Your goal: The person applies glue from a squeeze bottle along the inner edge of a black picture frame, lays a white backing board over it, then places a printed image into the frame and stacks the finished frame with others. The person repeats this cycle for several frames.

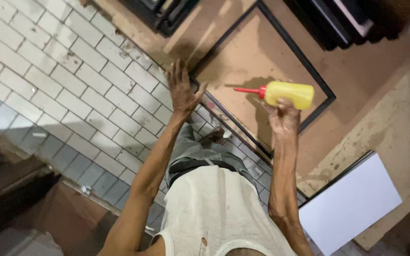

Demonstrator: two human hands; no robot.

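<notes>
My right hand [283,116] grips a yellow squeeze bottle [290,94] with a red nozzle pointing left. The bottle hangs over a brown board [247,57] set in a thin black frame [309,66]. My left hand [182,90] is open, fingers spread, and rests at the frame's left corner where it meets the tiled floor. My arms reach forward over my white sleeveless top and grey trousers.
White brick-pattern tiles [72,80] cover the floor to the left. A white panel [352,204] with a black edge lies at the lower right on a dusty tan surface. Dark frames [162,14] stand at the top. Brown furniture [20,189] sits at the lower left.
</notes>
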